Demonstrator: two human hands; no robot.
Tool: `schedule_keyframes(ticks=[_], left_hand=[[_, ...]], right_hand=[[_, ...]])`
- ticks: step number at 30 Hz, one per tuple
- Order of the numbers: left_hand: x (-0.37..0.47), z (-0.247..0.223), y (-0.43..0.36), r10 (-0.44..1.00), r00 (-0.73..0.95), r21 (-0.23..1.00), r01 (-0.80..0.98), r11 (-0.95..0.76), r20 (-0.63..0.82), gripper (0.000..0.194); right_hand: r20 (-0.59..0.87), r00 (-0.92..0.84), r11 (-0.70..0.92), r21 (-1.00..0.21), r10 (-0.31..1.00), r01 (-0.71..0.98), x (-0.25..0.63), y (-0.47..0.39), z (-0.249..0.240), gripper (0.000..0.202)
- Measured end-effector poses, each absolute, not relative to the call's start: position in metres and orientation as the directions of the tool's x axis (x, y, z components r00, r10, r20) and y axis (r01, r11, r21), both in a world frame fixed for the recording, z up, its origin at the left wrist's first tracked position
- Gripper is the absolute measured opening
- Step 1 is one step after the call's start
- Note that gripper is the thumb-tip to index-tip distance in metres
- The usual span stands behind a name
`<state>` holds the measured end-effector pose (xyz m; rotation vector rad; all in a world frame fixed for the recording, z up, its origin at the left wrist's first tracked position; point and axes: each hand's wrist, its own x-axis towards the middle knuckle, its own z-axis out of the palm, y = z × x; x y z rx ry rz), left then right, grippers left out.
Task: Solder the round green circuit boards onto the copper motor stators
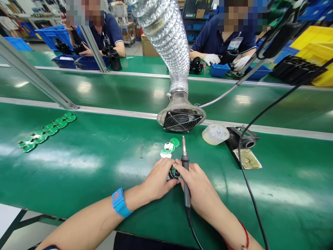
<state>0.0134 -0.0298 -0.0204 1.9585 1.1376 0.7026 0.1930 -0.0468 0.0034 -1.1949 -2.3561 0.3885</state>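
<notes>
Between my hands is a small round green circuit board, seated on a dark part that my fingers mostly cover. My left hand is closed around its left side, thumb in front. A soldering iron lies along my right hand, its tip pointing away from me and its cord running down toward the front. The fingers of that hand also touch the right side of the board. Just beyond my fingertips, a short strip of round green boards rests on the bench.
A fume extractor hangs ahead on a silver duct. To its right are a tape roll and a soldering iron stand with a sponge. A row of boards lies far left. Two people work across the bench.
</notes>
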Motion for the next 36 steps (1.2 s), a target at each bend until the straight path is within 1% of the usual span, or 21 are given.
schedule_keyframes(ticks=[6,10,13,17,22,25,27,29,32,36], left_hand=[[0.012,-0.016,-0.029,0.870,0.489,0.855,0.422,-0.302,0.067,0.042],[0.007,-0.012,-0.028,0.881,0.471,0.877,0.398,-0.269,0.056,0.048],[0.007,-0.010,-0.028,0.901,0.420,0.880,0.380,-0.284,0.110,0.048],[0.017,-0.011,-0.030,0.896,0.402,0.846,0.396,-0.356,0.189,0.049],[0.025,-0.015,-0.030,0.899,0.385,0.802,0.458,-0.384,0.210,0.040],[0.025,-0.015,-0.029,0.885,0.416,0.789,0.463,-0.404,0.209,0.042],[0.025,-0.014,-0.028,0.879,0.436,0.767,0.491,-0.413,0.193,0.048],[0.024,-0.012,-0.027,0.877,0.449,0.738,0.530,-0.417,0.172,0.049],[0.023,-0.011,-0.025,0.878,0.452,0.719,0.557,-0.416,0.158,0.039],[0.022,-0.016,-0.023,0.877,0.442,0.763,0.497,-0.413,0.187,0.035]], right_hand=[[0.342,-0.436,0.549,-0.616,0.833,0.566,0.198,-0.045,-0.006,0.052],[0.351,-0.411,0.538,-0.624,0.841,0.567,0.201,-0.047,-0.007,0.053],[0.331,-0.420,0.530,-0.628,0.845,0.570,0.202,-0.048,-0.005,0.059],[0.281,-0.435,0.504,-0.647,0.856,0.572,0.203,-0.050,-0.004,0.068],[0.272,-0.414,0.481,-0.664,0.869,0.573,0.202,-0.053,-0.004,0.071],[0.277,-0.371,0.452,-0.690,0.886,0.565,0.204,-0.052,-0.004,0.070],[0.264,-0.318,0.405,-0.723,0.911,0.560,0.205,-0.052,-0.005,0.066],[0.246,-0.259,0.352,-0.759,0.934,0.548,0.207,-0.050,-0.008,0.061],[0.231,-0.185,0.295,-0.795,0.955,0.530,0.209,-0.049,-0.011,0.051],[0.218,-0.170,0.276,-0.798,0.961,0.536,0.209,-0.048,-0.014,0.045]])
